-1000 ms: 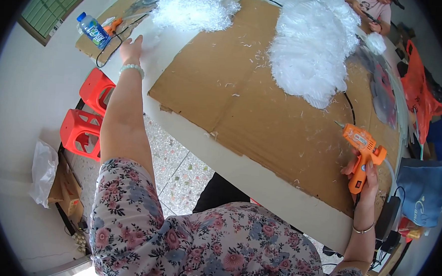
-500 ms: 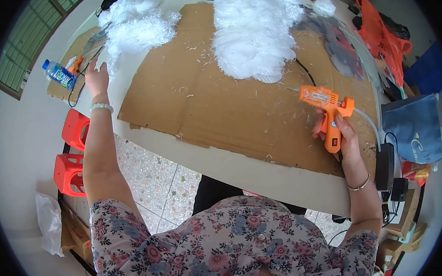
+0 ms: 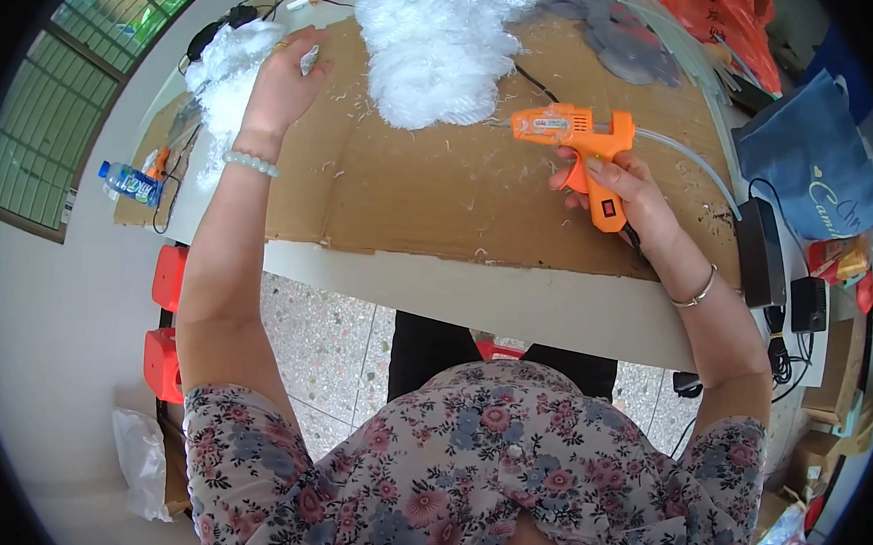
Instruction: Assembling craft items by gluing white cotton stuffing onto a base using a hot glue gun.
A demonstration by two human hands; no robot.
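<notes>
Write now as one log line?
left hand: near white fluff, grip unclear | right hand: holding orange glue gun | below: cardboard

The right hand (image 3: 630,189) grips an orange glue gun (image 3: 574,142) by its handle, over a brown cardboard sheet (image 3: 410,212) on the pale worktop (image 3: 514,294). The left hand (image 3: 289,77) is raised beside a pile of white strands (image 3: 225,69) toward the left edge; whether its fingers hold anything is unclear. A larger white bundle (image 3: 433,55) lies toward the far edge, a blue-capped bottle (image 3: 133,184) by the left edge.
</notes>
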